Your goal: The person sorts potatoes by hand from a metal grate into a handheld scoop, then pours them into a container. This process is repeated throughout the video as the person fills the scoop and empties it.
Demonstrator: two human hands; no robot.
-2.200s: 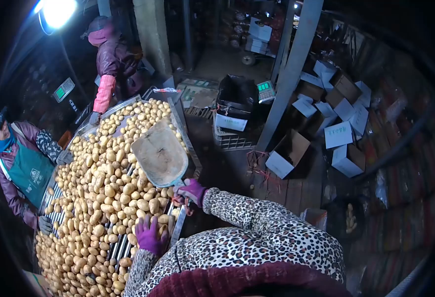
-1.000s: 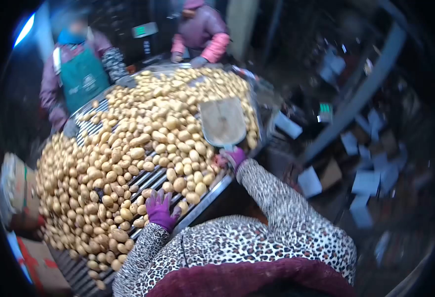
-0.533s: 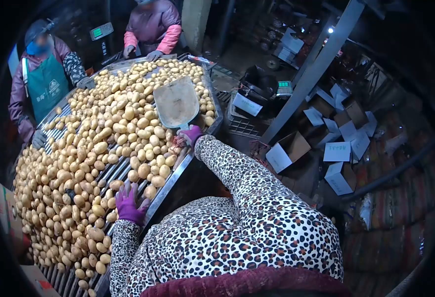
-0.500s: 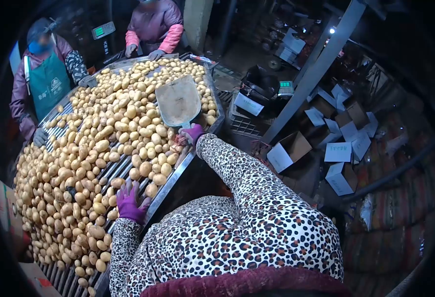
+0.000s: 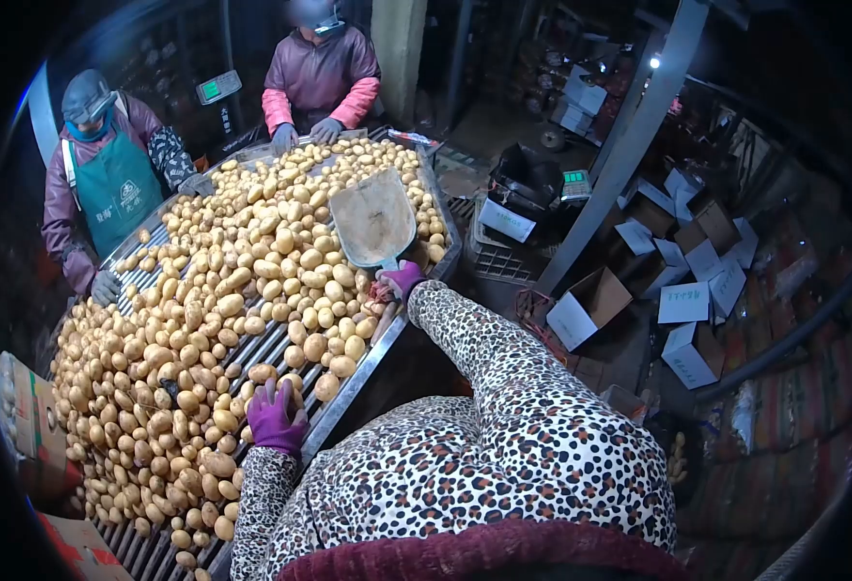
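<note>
**Head view: right hand on scoop, left hand flat on potatoes**

Head view, looking down over a leopard-print jacket at a slatted roller table [image 5: 145,547] piled with potatoes [image 5: 203,320].

- Right hand [image 5: 402,279], purple glove: closed round the handle of the scoop [image 5: 375,218] at the table's right edge, near the far right corner. Arm stretched well forward, nearly straight, sleeve running along the edge. Scoop blade lies face up on the heap, looks empty.
- Left hand [image 5: 276,418], purple glove: fingers spread wide, palm down on potatoes at the near right edge. Holds nothing. Elbow bent, forearm tucked close to the body.
- Handling, my read: scoop is rigid, broad, light while empty, gets nose-heavy once loaded. Handle is the only sensible grip, as now; a second hand nearer the blade would help under load. Potatoes are firm, rounded, roll freely on the slats, likely dusty. They bruise if dropped.
- Others: a person in a green apron [image 5: 116,189] at the left edge, a person in a purple jacket with pink cuffs [image 5: 321,82] at the far edge, both with gloved hands on the table.
- Off the table, right: open cardboard boxes [image 5: 682,290] on the floor, a black crate [image 5: 523,194] with a scale [image 5: 577,184] beside it.
</note>
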